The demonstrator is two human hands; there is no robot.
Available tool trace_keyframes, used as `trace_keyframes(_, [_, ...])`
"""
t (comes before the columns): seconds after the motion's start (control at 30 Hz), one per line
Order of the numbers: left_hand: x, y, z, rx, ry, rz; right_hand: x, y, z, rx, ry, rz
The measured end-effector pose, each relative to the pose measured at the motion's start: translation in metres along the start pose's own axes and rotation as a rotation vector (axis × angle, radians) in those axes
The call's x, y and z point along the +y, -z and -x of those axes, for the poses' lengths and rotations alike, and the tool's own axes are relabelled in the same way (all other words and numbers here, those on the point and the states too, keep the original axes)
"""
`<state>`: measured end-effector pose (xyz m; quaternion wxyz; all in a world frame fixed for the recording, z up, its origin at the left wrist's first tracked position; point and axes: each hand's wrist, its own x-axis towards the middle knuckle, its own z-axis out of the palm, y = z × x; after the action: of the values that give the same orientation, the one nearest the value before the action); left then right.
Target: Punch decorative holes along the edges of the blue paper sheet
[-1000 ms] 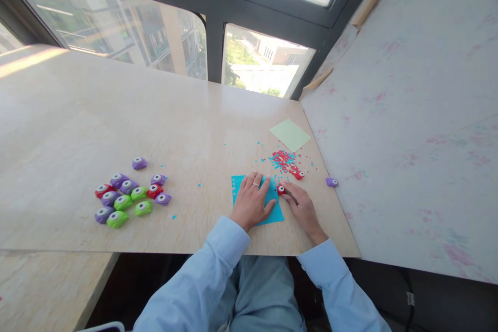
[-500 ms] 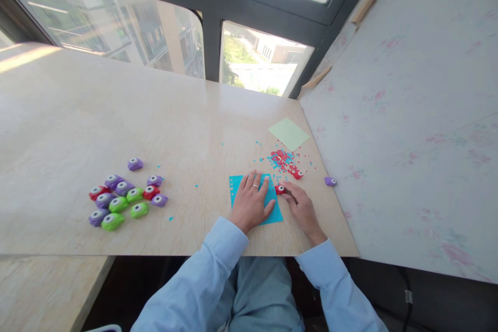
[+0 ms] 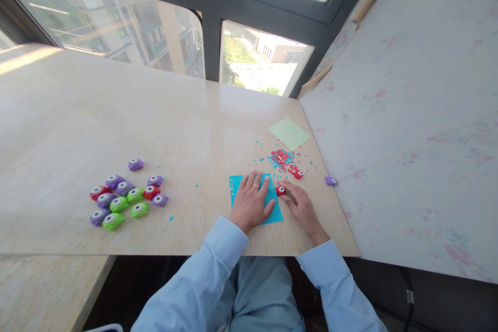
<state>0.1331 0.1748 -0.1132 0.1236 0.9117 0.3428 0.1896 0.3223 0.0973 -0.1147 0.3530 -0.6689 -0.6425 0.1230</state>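
My left hand (image 3: 251, 201) covers the middle of the blue paper (image 3: 276, 212). Part of the red punch (image 3: 280, 191) is hidden by my right hand (image 3: 302, 211), and I cannot tell if it touches the blue paper. The bits (image 3: 281, 158) are too small for me to know each shape. The lower edge of view cuts my sleeves (image 3: 190, 282) and one white thing (image 3: 107, 328), which I cannot name.

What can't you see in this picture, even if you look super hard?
All in the head view:
- The middle of the blue paper: hidden under the left hand.
- Part of the red punch: covered by fingers of the right hand.
- The exact shapes of the paper bits: too small.
- The lower ends of the trousers: cut off by the bottom edge.
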Motion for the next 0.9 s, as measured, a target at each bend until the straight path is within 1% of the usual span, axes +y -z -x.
trace_keyframes(0.33, [0.0001, 0.0, 0.0, -0.011, 0.0, -0.006, 0.0043, -0.0015, 0.003, 0.014, 0.006, 0.008])
trace_keyframes(0.9, [0.0008, 0.0, -0.0005, -0.014, -0.012, -0.02, -0.0016, 0.0001, 0.0003, 0.019, 0.006, -0.007])
